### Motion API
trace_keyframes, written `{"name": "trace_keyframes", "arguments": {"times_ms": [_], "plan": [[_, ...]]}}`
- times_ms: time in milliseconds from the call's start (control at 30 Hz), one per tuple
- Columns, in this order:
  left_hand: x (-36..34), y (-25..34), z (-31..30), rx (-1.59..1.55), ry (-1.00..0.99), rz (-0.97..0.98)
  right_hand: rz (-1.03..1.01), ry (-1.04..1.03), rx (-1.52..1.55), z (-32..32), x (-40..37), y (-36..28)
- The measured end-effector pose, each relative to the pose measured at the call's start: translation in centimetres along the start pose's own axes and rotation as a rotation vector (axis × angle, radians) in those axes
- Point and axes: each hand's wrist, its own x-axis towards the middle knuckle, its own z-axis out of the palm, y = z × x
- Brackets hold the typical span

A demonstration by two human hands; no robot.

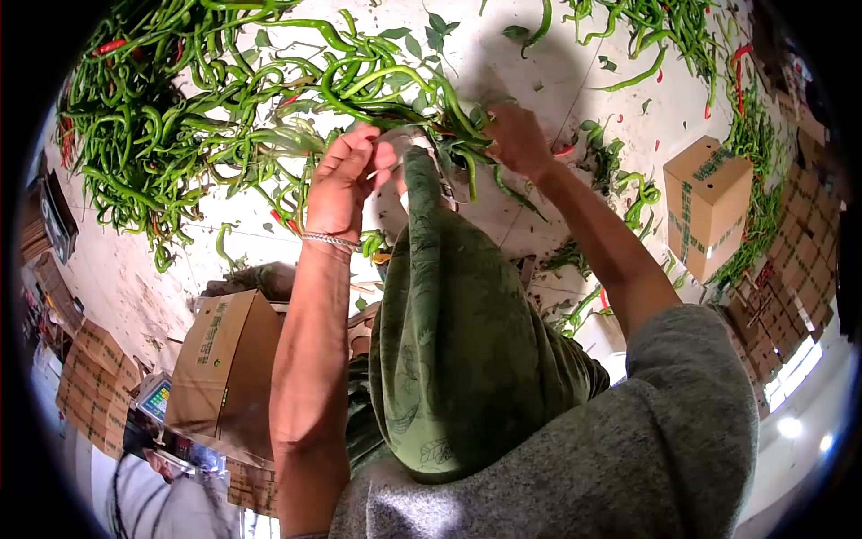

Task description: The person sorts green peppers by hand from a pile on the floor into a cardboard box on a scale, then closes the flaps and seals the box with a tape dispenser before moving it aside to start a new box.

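My left hand (345, 180), with a braided bracelet at its wrist, hovers beside my knee at the near edge of the pepper pile. Its fingers are loosely bent and apart, with nothing visible in them. On the other side of the knee, my right hand (518, 142) reaches down to the floor. Its fingertips are mostly hidden, right at some green peppers (453, 106) and leaves. Long green chili peppers (135, 135) lie heaped at the left and stretch across in front of me. A few red ones (109, 47) are mixed in.
A closed cardboard box (709, 202) stands on the right, and a larger carton (220, 359) is at my left. More green peppers (646, 22) lie at the upper right. Stacked cartons (790, 256) line the right side. Loose leaves (437, 34) are scattered on the pale floor (575, 67).
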Motion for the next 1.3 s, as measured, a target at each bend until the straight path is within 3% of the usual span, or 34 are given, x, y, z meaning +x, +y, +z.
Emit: {"name": "trace_keyframes", "arguments": {"times_ms": [67, 167, 300, 433, 467, 567, 700, 800, 833, 900, 967, 1033, 1067, 1167, 1233, 1300], "plan": [[-0.1, -1.5, -0.4, -0.089, 0.017, -0.033, 0.018, -0.066, -0.147, 1.5, -0.6, -0.4], [-1.2, -3.3, -2.4, -0.136, 0.051, -0.081, 0.223, 0.144, 0.194, 0.1, 0.3, -0.1], [-2.8, -3.6, -4.7, -0.152, 0.147, -0.108, 0.239, 0.387, 0.083, -5.4, 1.3, 2.3], [-2.9, -3.7, -5.3, -0.168, 0.217, -0.105, 0.095, 0.143, -0.1, -2.1, 2.1, 4.4], [-2.9, -3.5, -4.9, -0.16, 0.229, -0.113, 0.066, -0.007, -0.241, -0.1, 2.2, 5.1], [-2.6, -3.4, -4.2, -0.178, 0.171, -0.084, 0.233, -0.222, -0.1, -1.0, 3.1, 3.9], [-1.9, -3.2, -2.9, -0.117, 0.098, -0.084, 0.401, 0.055, 0.328, -2.6, 2.8, 3.8], [-1.9, -2.9, -1.2, -0.081, -0.025, -0.06, 0.443, 0.11, 0.345, -9.3, 4.7, -1.2], [-1.9, -2.8, -0.7, -0.031, -0.074, -0.051, 0.385, 0.156, 0.319, -10.7, 5.2, -3.4], [-2.5, -2.3, 1.1, -0.26, -0.178, -0.078, 0.271, 0.244, 0.265, -12.3, 6.2, -7.9], [-2.6, -2.5, 1.7, -0.495, -0.304, 0.028, -0.176, 0.396, 0.554, -10.0, 6.2, -10.7], [-4.0, -1.0, 2.9, -0.628, -0.058, 0.094, -0.536, 0.49, 0.138, -9.6, 7.1, -14.4], [-2.9, -2.0, 1.6, -0.589, 0.074, 0.14, -0.61, 0.368, 0.162, -9.6, 7.3, -15.3], [-3.3, -3.1, -2.3, -0.656, 0.15, -0.016, -0.824, -0.041, 0.408, -8.5, 8.1, -16.0], [-2.8, -4.6, -4.7, -0.687, 0.243, -0.092, -0.936, -0.041, 0.646, -7.8, 9.0, -16.1], [-3.1, -5.1, -7.2, -0.678, 0.302, -0.057, -0.432, -0.252, 1.029, -7.7, 9.6, -15.3]]}}
